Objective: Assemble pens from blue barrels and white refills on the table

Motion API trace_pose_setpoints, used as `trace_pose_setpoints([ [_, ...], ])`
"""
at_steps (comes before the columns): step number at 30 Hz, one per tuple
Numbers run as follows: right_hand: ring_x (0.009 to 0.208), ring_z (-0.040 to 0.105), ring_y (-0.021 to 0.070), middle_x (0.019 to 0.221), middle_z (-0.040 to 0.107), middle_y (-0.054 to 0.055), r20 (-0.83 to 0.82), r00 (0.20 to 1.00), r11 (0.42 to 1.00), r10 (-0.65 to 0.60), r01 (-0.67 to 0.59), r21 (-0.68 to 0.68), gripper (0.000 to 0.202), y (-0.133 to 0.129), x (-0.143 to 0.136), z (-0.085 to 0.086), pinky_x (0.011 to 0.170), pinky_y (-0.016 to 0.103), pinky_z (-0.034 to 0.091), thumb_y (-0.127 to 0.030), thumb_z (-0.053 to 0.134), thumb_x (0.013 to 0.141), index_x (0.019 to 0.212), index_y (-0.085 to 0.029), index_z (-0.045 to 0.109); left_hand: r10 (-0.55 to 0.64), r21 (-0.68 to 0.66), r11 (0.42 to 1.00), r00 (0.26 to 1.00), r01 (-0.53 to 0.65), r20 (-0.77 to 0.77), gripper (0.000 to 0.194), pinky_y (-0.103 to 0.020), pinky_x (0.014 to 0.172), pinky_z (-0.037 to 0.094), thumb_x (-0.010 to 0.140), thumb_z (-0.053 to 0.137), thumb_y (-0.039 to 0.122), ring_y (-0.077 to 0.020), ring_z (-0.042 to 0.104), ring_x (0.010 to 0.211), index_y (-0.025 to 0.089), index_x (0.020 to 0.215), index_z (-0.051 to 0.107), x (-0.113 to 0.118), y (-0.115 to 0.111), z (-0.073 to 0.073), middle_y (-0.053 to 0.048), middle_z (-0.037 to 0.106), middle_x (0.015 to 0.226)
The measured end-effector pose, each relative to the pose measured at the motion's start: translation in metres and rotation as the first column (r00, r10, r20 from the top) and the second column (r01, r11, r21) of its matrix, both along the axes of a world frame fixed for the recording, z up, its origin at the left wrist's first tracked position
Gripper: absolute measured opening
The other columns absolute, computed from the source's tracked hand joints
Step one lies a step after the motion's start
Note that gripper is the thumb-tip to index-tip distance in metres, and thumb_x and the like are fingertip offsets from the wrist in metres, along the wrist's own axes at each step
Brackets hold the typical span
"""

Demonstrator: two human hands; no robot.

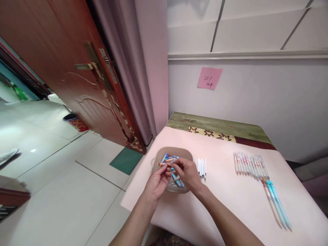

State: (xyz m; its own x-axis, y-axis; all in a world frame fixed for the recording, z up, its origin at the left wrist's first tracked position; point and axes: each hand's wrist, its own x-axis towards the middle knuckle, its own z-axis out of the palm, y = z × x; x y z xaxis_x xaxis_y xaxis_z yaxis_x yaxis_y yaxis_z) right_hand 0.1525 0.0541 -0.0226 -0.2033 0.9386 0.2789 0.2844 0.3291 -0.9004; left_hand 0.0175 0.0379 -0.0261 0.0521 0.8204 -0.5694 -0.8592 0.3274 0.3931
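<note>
Over a beige plastic bin (188, 153) both hands meet, fingertips close together. A small orange-brown pen part (163, 164) is pinched in my left hand (159, 179), its end pointing left. My right hand (188, 173) has its fingers closed at the part's right end; whatever they grip there is too small to make out. Blue, orange and turquoise pen parts (176, 179) lie in the bin below. Just right of my right hand, several thin white refills (202, 168) with dark tips rest on the pink-covered table (228, 208).
Toward the right lie a row of clear-barrelled pens (251, 165) and, nearer, several orange and turquoise pens (276, 203). A pink note (209, 78) is stuck on the wall behind. A wooden door (64, 51) and a green mat (126, 160) are at the left.
</note>
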Motion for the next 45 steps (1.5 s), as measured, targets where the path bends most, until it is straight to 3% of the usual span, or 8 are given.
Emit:
trace_pose_setpoints([
  [8,0.060,0.061,0.0125,0.067,0.069,0.000,0.077,0.997,0.999,-0.004,0.006,-0.033,0.013,0.000,0.000,0.003,0.057,0.021,0.044,-0.027,0.061,0.082,0.074,-0.020,0.068,-0.054,-0.027,0.998,0.998,0.053,-0.032,0.011,-0.015,0.043,0.043,0.087,0.052,0.006,-0.0071,0.054,0.051,0.007,0.082,0.062,0.004,-0.004,0.000,-0.005,0.062,0.067],
  [15,0.049,0.053,0.0111,0.054,0.058,-0.003,-0.119,0.989,0.924,0.087,-0.124,-0.363,0.030,0.023,0.008,0.016,0.047,0.020,0.040,-0.047,0.066,0.073,0.070,-0.017,0.059,-0.129,-0.006,0.991,0.985,0.131,0.116,0.014,-0.013,0.037,0.036,0.091,0.048,0.014,-0.0044,0.047,0.046,0.008,0.085,0.059,0.000,-0.002,0.011,-0.002,0.056,0.064],
  [19,0.051,0.054,0.0124,0.056,0.059,-0.002,0.050,0.997,0.967,-0.053,0.064,-0.247,0.031,0.040,0.031,0.017,0.051,0.022,0.041,-0.045,0.052,0.084,0.075,-0.018,0.061,0.023,0.017,0.999,0.983,-0.027,0.184,0.021,-0.009,0.036,0.035,0.095,0.040,0.015,-0.0010,0.044,0.045,0.009,0.079,0.053,-0.018,0.005,0.021,-0.003,0.055,0.069],
  [21,0.063,0.059,0.0141,0.068,0.065,0.001,0.355,0.928,0.985,-0.112,0.149,-0.081,0.020,0.044,0.041,0.015,0.058,0.023,0.042,-0.034,0.053,0.084,0.080,-0.019,0.065,0.058,-0.017,0.998,0.982,-0.055,0.181,0.020,-0.007,0.035,0.033,0.095,0.039,0.014,0.0000,0.044,0.044,0.010,0.080,0.052,-0.025,0.007,0.024,-0.003,0.055,0.071],
  [23,0.076,0.062,0.0157,0.084,0.069,0.003,0.647,0.756,0.993,-0.106,0.117,0.026,0.017,0.045,0.044,0.012,0.065,0.023,0.041,-0.026,0.051,0.085,0.086,-0.022,0.068,0.027,-0.045,0.999,0.985,-0.020,0.168,0.018,-0.008,0.035,0.034,0.095,0.039,0.013,-0.0001,0.044,0.044,0.010,0.081,0.051,-0.028,0.008,0.024,-0.004,0.055,0.073],
  [26,0.084,0.063,0.0171,0.095,0.070,0.003,0.820,0.571,0.999,-0.031,0.029,0.018,0.021,0.042,0.038,0.005,0.067,0.024,0.040,-0.022,0.049,0.085,0.090,-0.025,0.070,0.021,-0.028,0.999,0.985,-0.017,0.172,0.018,-0.007,0.034,0.035,0.095,0.039,0.013,0.0000,0.044,0.044,0.010,0.082,0.051,-0.027,0.008,0.023,-0.003,0.054,0.072],
  [37,0.079,0.068,0.0242,0.084,0.073,0.011,0.888,0.419,0.980,0.192,-0.137,-0.147,0.013,0.038,-0.002,-0.034,0.064,0.025,0.044,-0.025,0.064,0.077,0.081,-0.017,0.073,0.070,-0.064,0.996,0.995,-0.066,0.073,0.017,-0.007,0.033,0.031,0.094,0.042,0.013,0.0004,0.042,0.042,0.012,0.079,0.050,-0.022,0.006,0.017,-0.001,0.055,0.070],
  [45,0.090,0.067,0.0207,0.097,0.073,0.005,0.881,0.446,0.984,0.159,-0.140,-0.107,0.026,0.040,0.006,-0.018,0.070,0.025,0.045,-0.029,0.051,0.088,0.108,-0.028,0.067,0.064,-0.046,0.997,0.998,-0.063,0.025,0.016,-0.008,0.034,0.032,0.093,0.044,0.014,-0.0007,0.043,0.043,0.012,0.079,0.051,-0.023,0.005,0.015,-0.001,0.056,0.069],
])
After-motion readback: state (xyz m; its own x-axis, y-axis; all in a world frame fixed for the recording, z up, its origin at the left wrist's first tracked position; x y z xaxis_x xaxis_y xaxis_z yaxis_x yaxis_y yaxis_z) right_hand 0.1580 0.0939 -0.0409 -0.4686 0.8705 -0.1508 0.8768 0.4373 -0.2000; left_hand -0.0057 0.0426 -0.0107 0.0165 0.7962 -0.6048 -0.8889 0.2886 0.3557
